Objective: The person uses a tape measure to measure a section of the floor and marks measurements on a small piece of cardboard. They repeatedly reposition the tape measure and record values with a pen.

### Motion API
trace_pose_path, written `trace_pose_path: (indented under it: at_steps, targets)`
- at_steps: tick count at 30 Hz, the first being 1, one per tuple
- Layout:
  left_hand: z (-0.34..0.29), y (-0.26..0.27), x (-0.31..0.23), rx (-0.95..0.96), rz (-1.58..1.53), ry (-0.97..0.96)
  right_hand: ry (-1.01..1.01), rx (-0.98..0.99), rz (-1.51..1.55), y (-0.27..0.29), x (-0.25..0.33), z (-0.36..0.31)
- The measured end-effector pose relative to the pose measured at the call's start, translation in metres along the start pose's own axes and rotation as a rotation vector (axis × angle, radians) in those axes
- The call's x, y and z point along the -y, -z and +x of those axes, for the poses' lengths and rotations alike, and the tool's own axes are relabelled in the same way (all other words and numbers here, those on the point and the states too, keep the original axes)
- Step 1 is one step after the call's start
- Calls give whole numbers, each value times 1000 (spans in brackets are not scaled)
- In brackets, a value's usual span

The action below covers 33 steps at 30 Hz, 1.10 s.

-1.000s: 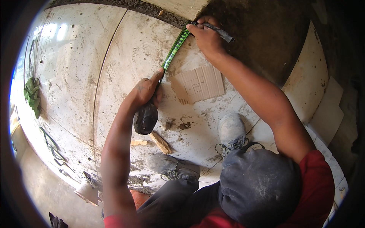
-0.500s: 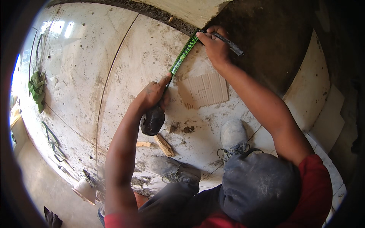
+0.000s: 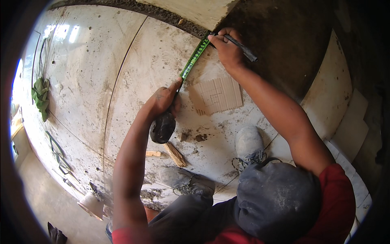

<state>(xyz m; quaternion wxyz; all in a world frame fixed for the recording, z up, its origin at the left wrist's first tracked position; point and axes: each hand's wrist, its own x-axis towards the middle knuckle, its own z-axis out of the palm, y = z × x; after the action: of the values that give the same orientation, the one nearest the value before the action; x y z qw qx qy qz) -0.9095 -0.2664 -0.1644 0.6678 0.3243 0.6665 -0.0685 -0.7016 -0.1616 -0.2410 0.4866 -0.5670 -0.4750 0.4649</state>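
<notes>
A green tape stretches across a dirty pale tile. My left hand is closed around its near part, and a black rounded body, apparently the tape measure's case, shows just below that hand. At the tape's far end, by the tile's edge, my right hand is closed with a black marker-like pen slanting out between its fingers. The fingertips of this hand touch or nearly touch the tape's end; the exact contact is hidden. Right of the tape lies a piece of corrugated cardboard with lines drawn on it.
Large pale tiles cover the floor, bordered at the far side by a strip of dark dirt. Wood scraps lie between my left hand and my shoes. A green cloth and dark straps are at the left.
Both hands keep their hold, with the tape still stretched between them. My right hand and the pen have shifted very slightly to the left.
</notes>
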Motion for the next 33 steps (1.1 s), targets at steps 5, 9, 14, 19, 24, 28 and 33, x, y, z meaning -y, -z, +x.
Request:
trace_pose_path:
  at_steps: [5, 9, 14, 19, 24, 28, 33]
  targets:
    - [1, 0, -1, -1, 4, 24, 19, 13, -14, 1, 1, 0]
    - [1, 0, -1, -1, 11, 18, 28, 7, -26, 1, 0, 0]
    - [1, 0, -1, 1, 20, 28, 43, 6, 3, 1, -2, 0]
    - [0, 1, -2, 10, 19, 26, 62, 9, -26, 2, -2, 1]
    - [0, 0, -3, 15, 22, 25, 38, 11, -33, 1, -2, 1]
    - [1, 1, -3, 21, 27, 34, 28, 28, -19, 2, -3, 2]
    - [2, 0, -2, 9, 29, 20, 15, 30, 1, 3, -4, 2]
